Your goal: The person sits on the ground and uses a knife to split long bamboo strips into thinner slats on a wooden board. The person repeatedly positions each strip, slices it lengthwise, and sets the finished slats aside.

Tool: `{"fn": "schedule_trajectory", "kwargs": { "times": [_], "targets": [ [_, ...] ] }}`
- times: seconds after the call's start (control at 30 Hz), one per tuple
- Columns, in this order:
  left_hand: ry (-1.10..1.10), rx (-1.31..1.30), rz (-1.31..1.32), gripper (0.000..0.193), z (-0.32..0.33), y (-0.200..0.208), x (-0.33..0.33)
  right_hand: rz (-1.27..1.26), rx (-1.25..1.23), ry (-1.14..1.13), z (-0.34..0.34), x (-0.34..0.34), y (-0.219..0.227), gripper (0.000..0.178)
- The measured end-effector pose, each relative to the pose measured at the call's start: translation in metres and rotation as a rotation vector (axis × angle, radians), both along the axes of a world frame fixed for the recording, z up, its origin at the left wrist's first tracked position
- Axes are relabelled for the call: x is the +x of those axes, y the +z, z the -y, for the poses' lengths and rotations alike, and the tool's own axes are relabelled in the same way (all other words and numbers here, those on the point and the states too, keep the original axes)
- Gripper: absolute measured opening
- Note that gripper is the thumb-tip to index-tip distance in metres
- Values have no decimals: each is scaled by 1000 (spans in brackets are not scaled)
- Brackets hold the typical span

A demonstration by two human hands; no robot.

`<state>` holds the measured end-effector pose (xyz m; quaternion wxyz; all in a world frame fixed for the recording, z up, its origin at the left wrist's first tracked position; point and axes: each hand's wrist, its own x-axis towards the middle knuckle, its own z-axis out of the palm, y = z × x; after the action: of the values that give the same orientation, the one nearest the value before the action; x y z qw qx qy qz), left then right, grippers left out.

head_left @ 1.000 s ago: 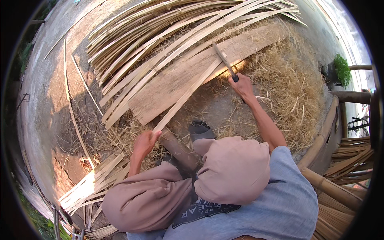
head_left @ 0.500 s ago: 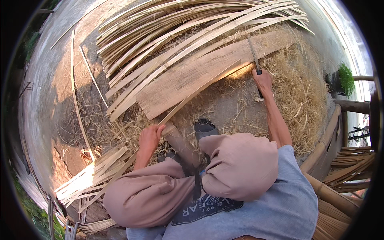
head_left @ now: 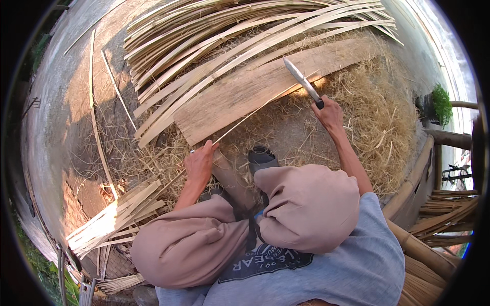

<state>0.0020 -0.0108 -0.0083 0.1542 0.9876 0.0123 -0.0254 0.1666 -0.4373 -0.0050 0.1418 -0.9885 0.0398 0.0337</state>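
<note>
My right hand (head_left: 330, 113) is closed round the dark handle of a knife (head_left: 302, 77), whose broad pale blade points up and to the left over a wooden plank (head_left: 265, 97). In my left hand (head_left: 200, 162), near the plank's lower left corner, is a long bamboo strip (head_left: 245, 118). From that hand the strip runs up and to the right, edge-on and thin, to the plank's near edge by the blade. Its other part passes behind my left wrist toward the lower left. Whether the blade touches the strip I cannot tell.
Beyond the plank lies a large heap of bamboo strips (head_left: 184, 51). Curly shavings (head_left: 383, 122) cover the ground at right. More strips (head_left: 117, 219) lie at lower left. A bamboo rail (head_left: 408, 178) and a green plant (head_left: 441, 104) stand at right. My sandalled foot (head_left: 262, 159) is in front.
The knife has swung from upright to pointing up-left, its blade now showing broad side. My right hand shifted slightly left and down. My left hand rose a little and the strip turned edge-on.
</note>
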Motion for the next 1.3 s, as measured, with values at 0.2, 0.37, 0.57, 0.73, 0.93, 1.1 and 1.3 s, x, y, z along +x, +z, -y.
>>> {"fn": "schedule_trajectory", "kwargs": {
  "times": [0.2, 0.37, 0.57, 0.73, 0.93, 1.1, 1.3],
  "targets": [
    [29, -72, -191, 40, -23, 14, 4, -53, 184, -487, 79, 48, -18, 54],
    [55, -286, -465, 53, -40, 12, 15, 60, -12, -65, -15, 6, 0, 46],
    [126, -646, -960, 53, -109, 14, -1, 67, -5, -16, -36, 7, -30, 44],
    [81, -580, -661, 38, -132, -1, -55, -69, 156, -48, -31, 27, -19, 49],
    [32, -94, -121, 19, -2, 2, -19, -388, 333, 369, -132, -69, 32, 43],
    [16, 25, 47, 8, -8, -12, -22, -332, 222, 497, -157, -125, 43, 37],
    [-27, -31, -19, 13, 1, -18, -20, 0, 121, -163, 4, -8, 21, 40]
  ]
}}
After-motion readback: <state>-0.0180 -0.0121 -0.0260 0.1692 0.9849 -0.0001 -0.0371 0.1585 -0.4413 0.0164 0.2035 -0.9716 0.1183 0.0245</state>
